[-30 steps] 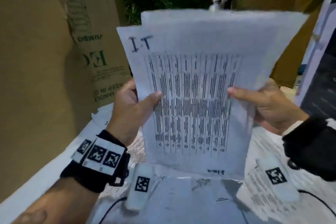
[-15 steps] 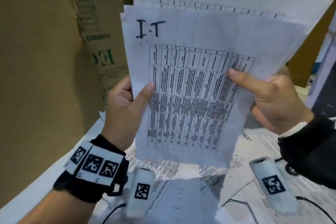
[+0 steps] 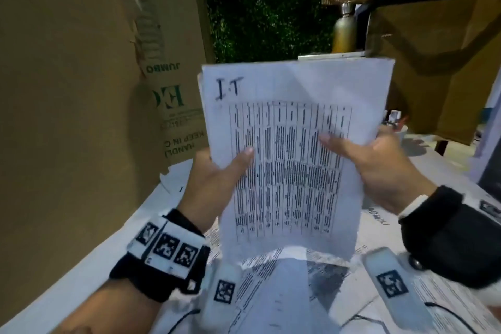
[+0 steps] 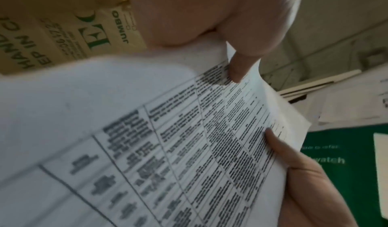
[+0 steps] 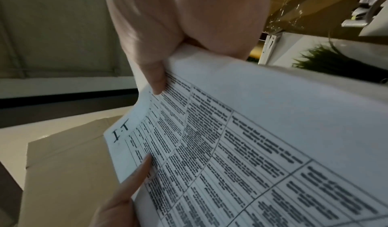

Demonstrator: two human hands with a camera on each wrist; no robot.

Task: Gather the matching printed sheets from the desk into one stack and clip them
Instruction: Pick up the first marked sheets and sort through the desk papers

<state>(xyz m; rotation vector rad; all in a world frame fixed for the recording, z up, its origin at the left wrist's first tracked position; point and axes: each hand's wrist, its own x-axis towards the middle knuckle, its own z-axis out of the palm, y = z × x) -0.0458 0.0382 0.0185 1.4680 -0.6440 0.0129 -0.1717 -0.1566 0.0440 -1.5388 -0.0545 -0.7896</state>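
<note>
both thumbs clamped on a raised stack of printed sheets

fingers: left thumb (image 3: 242, 156) laid across the front of the printed sheets (image 3: 287, 160), remaining digits behind the paper; left hand (image 3: 214, 184) grips the stack's left edge. right hand (image 3: 379, 171) grips the right edge the same way, thumb over the print, other digits hidden behind.
stack: several sheets held upright in the air above the desk (image 3: 113, 241), edges roughly aligned; top sheet carries a ruled table of dense text and handwritten "i.t" at its upper left corner; lower edge curls slightly.
wrists: black bands with square-coded markers on both.
desk: white surface, further printed pages lying loose beneath and right of the stack.
left side: tall cardboard box (image 3: 168, 76) with green lettering, "jumbo" legible.
far: metal bottle (image 3: 343, 32) behind the stack's top edge; dark foliage beyond; more cardboard at upper right.
</note>
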